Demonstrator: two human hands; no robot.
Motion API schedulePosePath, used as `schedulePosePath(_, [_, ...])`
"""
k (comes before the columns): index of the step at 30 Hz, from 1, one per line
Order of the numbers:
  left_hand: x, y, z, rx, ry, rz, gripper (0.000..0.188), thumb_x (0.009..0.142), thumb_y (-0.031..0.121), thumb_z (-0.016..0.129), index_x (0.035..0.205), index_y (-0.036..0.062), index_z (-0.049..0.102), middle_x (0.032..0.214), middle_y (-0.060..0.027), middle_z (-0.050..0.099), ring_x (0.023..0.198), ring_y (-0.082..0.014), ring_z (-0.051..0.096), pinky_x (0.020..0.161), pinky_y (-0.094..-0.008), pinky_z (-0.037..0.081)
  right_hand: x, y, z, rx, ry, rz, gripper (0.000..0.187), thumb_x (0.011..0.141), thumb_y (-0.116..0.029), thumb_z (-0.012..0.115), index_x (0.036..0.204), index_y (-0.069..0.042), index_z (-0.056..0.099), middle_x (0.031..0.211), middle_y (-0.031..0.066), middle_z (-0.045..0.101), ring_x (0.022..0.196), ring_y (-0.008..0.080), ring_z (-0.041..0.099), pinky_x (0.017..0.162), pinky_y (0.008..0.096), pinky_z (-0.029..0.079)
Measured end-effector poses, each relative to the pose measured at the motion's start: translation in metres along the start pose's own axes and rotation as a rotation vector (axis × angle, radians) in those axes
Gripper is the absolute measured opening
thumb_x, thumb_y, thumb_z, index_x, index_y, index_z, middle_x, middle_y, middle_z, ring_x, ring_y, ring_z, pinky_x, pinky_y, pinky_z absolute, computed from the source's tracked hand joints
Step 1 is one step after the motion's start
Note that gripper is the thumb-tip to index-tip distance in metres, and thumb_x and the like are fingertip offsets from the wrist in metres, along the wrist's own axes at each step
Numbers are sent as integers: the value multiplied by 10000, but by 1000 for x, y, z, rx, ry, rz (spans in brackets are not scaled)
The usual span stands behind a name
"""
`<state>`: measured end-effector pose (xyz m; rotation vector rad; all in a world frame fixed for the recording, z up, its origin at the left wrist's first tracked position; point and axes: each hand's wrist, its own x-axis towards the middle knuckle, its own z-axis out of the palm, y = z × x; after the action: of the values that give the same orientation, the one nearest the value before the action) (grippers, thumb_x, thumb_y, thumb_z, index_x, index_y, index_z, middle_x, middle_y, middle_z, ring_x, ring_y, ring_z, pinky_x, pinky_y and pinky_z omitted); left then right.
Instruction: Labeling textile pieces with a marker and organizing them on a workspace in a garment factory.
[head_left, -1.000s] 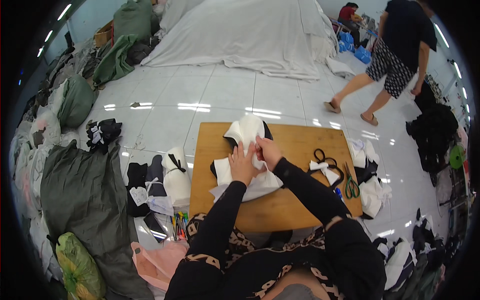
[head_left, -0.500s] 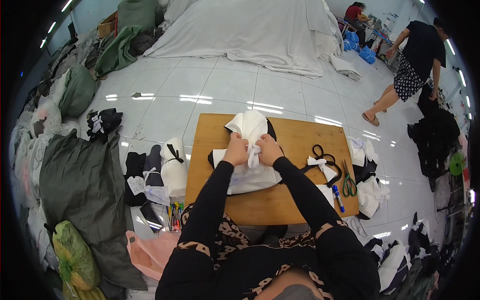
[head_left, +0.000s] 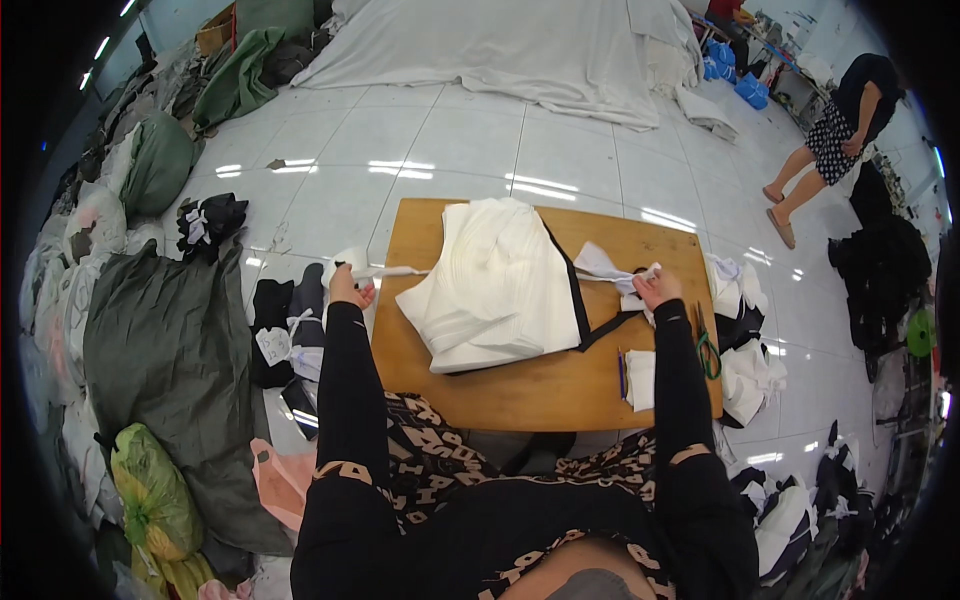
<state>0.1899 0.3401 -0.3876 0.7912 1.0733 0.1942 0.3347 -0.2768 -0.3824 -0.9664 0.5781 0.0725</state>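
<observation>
On the low wooden table lies a stack of white fabric pieces, loose and fanned out, with black fabric showing along its right and lower edges. At its left my left hand is closed on a white fabric strip, which runs to the stack's edge. My right hand pinches the end of a white fabric strip on the other side. Whether both ends belong to one strip under the stack is hidden. Near my right hand lie a white cloth piece and a black band.
Green-handled scissors, a pen and a small white sheet lie at the table's right. Tied bundles flank it on the floor. A person stands at far right; grey sheeting covers a heap behind.
My hands have moved from the knot on the bundle out to either side. The gathered bundle now lies untied and spread. The person at right has moved farther right.
</observation>
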Motion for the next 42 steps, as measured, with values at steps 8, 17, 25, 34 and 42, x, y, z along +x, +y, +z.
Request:
schedulePosePath(8, [-159, -104, 84, 1350, -559, 1405, 353, 759, 228, 663, 1102, 157, 619, 1271, -169, 501, 1124, -330, 506, 922, -416, 421, -164, 102, 183, -1213, -709, -1150, 383, 819, -154, 617, 1189, -76, 549, 1180, 134, 573, 1120, 339, 521, 985, 406, 391])
schedulePosePath(17, [-138, -95, 82, 1434, -231, 1196, 308, 736, 301, 697, 844, 18, 636, 1300, -246, 404, 1042, -396, 524, 848, -420, 482, -146, 153, 181, -1631, -651, -1042, 403, 851, -295, 597, 1234, -193, 526, 1334, 193, 429, 1271, 404, 357, 977, 480, 397])
schedulePosePath(25, [-127, -73, 87, 1342, 260, 1385, 162, 743, -14, 542, 900, -12, 503, 1204, -243, 450, 945, -389, 540, 793, -428, 471, -165, 153, 211, -2095, -609, -798, 425, 879, -395, 532, 1297, -353, 468, 1402, 259, 279, 1260, 532, 283, 914, 578, 407])
schedulePosePath(34, [-103, -134, 87, 1305, -267, 1542, 278, 836, 124, 542, 1087, 5, 549, 1260, -165, 487, 1175, -306, 463, 1012, -424, 348, -179, 154, 227, -2193, -538, -722, 355, 894, -384, 471, 1237, -328, 541, 1410, 317, 269, 1194, 586, 352, 893, 614, 407])
schedulePosePath(42, [-114, -131, 84, 1498, -288, 1535, 488, 852, 355, 562, 1300, 172, 505, 1429, -141, 356, 1338, -295, 302, 1107, -449, 196, -98, 47, 162, -2394, -54, -541, 554, 867, -548, 479, 1002, -49, 677, 1000, 177, 638, 1036, 282, 587, 821, 406, 477])
